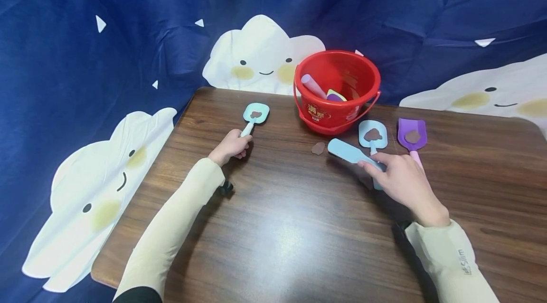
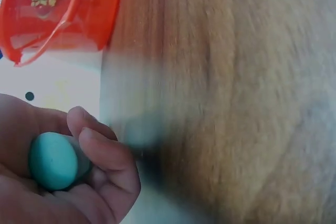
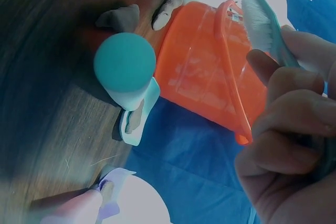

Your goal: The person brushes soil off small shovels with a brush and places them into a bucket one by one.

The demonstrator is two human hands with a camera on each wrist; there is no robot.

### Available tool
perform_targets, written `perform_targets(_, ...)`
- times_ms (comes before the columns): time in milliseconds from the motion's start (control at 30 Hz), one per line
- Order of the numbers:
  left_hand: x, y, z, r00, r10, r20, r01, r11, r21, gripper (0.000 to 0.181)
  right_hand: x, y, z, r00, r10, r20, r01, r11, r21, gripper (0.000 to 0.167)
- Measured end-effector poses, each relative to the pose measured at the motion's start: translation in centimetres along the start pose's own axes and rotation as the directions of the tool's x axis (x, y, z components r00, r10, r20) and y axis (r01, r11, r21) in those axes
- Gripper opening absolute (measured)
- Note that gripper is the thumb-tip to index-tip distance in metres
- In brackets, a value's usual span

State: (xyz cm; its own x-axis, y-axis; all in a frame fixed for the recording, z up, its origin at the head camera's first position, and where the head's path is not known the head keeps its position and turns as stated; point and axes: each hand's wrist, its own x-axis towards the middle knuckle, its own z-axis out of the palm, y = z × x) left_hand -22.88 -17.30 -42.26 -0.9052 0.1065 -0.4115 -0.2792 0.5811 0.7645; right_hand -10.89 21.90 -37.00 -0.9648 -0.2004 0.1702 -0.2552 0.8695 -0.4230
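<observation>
My left hand [image 1: 234,145] grips the handle of a light teal toy shovel [image 1: 261,108], whose blade carries a brown flat patch [image 1: 256,114]. The rounded teal handle end [image 2: 52,161] pokes out of the curled fingers in the left wrist view. My right hand [image 1: 403,177] holds a light blue brush [image 1: 345,150], its white bristles [image 3: 256,22] seen in the right wrist view. Beneath the brush lies a blue shovel [image 1: 363,127] with a brown piece [image 1: 373,135] on its blade. To its right is a purple shovel [image 1: 419,126] with another brown piece [image 1: 412,137].
A red bucket [image 1: 329,120] stands at the table's back, holding a pink handle [image 1: 314,86] and other toys. One brown piece [image 1: 318,148] lies on the wooden table [image 1: 273,198] before it. A blue cloud-patterned cloth [image 1: 149,8] hangs behind.
</observation>
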Motion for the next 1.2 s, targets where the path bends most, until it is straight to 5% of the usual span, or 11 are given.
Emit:
perform_targets(267,-0.1,0.1,0.6,1.000,-0.014,-0.022,0.010,0.990,-0.140,0.024,0.0,0.2,0.0,1.000,0.010,0.016,-0.010,1.000,0.001,0.042)
perform_targets(467,-0.5,0.8,0.9,0.998,-0.065,-0.006,0.058,0.930,-0.363,0.007,0.0,0.0,0.2,1.000,0.006,-0.009,-0.006,1.000,-0.010,0.035)
perform_targets(733,-2.3,1.9,1.7,0.995,0.036,-0.090,-0.064,0.941,-0.331,0.041,0.0,-0.2,0.3,0.999,-0.036,-0.008,0.036,0.999,0.009,0.030)
perform_targets(1000,-4.9,3.4,4.1,1.000,0.004,0.027,0.013,0.818,-0.575,0.007,0.1,-1.3,-0.1,0.998,-0.067,-0.020,0.069,0.991,0.117,0.031)
perform_targets(1200,-6.5,3.6,6.3,0.996,0.045,0.072,0.009,0.791,-0.612,0.011,0.1,-2.2,-0.1,0.996,-0.086,-0.025,0.089,0.982,0.166,0.027)
